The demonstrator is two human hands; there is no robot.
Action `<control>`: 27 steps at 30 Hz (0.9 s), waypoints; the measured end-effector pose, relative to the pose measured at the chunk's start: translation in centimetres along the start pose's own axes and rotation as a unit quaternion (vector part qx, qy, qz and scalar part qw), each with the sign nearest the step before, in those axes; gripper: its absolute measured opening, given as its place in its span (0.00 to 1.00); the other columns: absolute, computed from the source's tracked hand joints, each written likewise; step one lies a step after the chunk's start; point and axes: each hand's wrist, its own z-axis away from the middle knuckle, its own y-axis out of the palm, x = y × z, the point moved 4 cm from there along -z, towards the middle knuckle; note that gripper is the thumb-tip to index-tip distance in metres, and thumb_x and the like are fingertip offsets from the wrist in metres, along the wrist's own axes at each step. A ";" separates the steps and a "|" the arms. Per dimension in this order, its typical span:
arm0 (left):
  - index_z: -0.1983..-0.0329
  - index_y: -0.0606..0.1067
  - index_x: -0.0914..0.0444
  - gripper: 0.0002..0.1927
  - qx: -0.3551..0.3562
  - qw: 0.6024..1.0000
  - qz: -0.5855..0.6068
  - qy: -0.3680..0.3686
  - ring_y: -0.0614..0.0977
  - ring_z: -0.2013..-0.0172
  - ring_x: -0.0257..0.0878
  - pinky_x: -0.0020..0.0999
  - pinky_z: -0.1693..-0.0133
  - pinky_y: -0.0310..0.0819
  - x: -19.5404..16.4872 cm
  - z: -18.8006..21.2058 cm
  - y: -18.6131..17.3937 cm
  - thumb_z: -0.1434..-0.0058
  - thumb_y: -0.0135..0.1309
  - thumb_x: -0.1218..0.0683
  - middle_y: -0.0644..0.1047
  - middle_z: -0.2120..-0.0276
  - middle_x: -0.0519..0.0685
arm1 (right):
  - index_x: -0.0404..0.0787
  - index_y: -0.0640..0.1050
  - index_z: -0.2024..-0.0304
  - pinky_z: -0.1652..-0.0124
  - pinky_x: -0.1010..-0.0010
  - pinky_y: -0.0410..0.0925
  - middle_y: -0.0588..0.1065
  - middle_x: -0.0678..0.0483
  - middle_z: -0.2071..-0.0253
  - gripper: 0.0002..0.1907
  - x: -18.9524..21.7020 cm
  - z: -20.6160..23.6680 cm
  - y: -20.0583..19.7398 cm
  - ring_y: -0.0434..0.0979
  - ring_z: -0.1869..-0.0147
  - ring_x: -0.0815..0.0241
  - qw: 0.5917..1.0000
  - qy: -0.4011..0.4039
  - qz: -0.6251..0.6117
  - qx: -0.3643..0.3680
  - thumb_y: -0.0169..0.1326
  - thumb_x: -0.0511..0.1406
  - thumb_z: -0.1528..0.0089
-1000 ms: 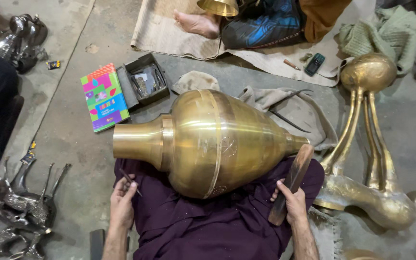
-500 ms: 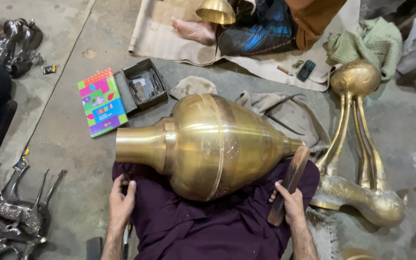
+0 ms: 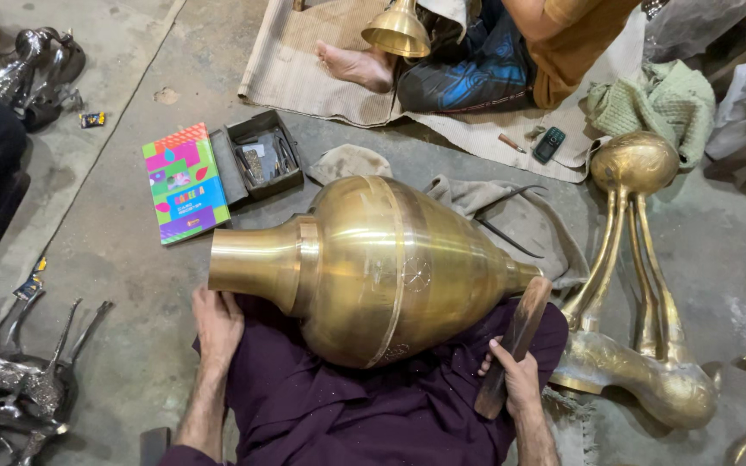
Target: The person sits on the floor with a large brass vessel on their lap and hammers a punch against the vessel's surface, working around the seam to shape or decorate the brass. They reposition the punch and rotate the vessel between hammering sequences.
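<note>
While the big brass vase [image 3: 373, 267] lies on its side across my lap, its neck pointing to my left and its narrow foot to my right, nothing clamps it: it rests on the purple cloth [image 3: 347, 414] over my thighs. My left hand [image 3: 216, 321] lies flat just under the neck, fingers pressed together and pointing up toward the metal, palm on my leg rather than wrapped round anything. My right hand [image 3: 515, 380] is curled shut around the lower part of a dark wooden mallet [image 3: 511, 347], whose upper end leans against the vase's foot. My worry is roll: the body is round and polished, so a shift of my knees could, I think, send it off my lap onto the concrete floor [image 3: 114, 285], denting the wall or the lip. A loose swing of the mallet might skid on the curved surface and mark the finish, or glance onto my own leg. Just beside my right knee stands a brass stand with a ball top [image 3: 641, 285]; if the vase slid that way the two could knock together. An open tool box [image 3: 256, 160] and a colourful booklet [image 3: 185, 183] lie near the neck, well within a rolling vase's path.
</note>
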 end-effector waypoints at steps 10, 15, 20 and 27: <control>0.42 0.70 0.66 0.15 0.015 0.997 -0.076 -0.021 0.77 0.52 0.67 0.57 0.54 0.74 -1.1 2.7 -1.0 0.31 0.48 0.58 0.72 0.44 0.65 | 0.37 0.74 0.55 0.70 0.63 0.73 0.72 0.52 0.72 0.13 -0.1 0.4 -0.8 0.75 0.71 0.58 1.000 -0.015 -0.023 0.015 0.60 0.35 0.39; 0.44 0.71 0.69 0.13 -0.005 0.993 -0.101 -0.066 0.77 0.51 0.65 0.55 0.51 0.73 0.5 4.5 -2.4 0.27 0.47 0.57 0.72 0.47 0.65 | 0.36 0.74 0.55 0.70 0.63 0.73 0.72 0.52 0.71 0.13 -0.1 0.1 -0.8 0.75 0.71 0.58 0.999 -0.017 -0.021 0.024 0.60 0.35 0.39; 0.43 0.71 0.71 0.15 0.004 0.994 -0.082 -0.066 0.76 0.50 0.66 0.54 0.49 0.72 0.9 5.0 -1.4 0.27 0.47 0.57 0.73 0.49 0.67 | 0.37 0.74 0.54 0.70 0.63 0.72 0.72 0.52 0.72 0.14 -0.1 0.0 -0.9 0.75 0.71 0.58 0.999 -0.015 -0.026 0.032 0.60 0.35 0.39; 0.43 0.70 0.72 0.14 -0.005 0.999 -0.017 -0.030 0.76 0.47 0.64 0.51 0.46 0.71 -0.9 5.6 -0.7 0.28 0.48 0.59 0.71 0.45 0.68 | 0.36 0.74 0.54 0.69 0.63 0.73 0.73 0.51 0.71 0.14 0.1 0.5 -1.4 0.76 0.70 0.58 1.000 -0.020 -0.009 0.017 0.60 0.35 0.39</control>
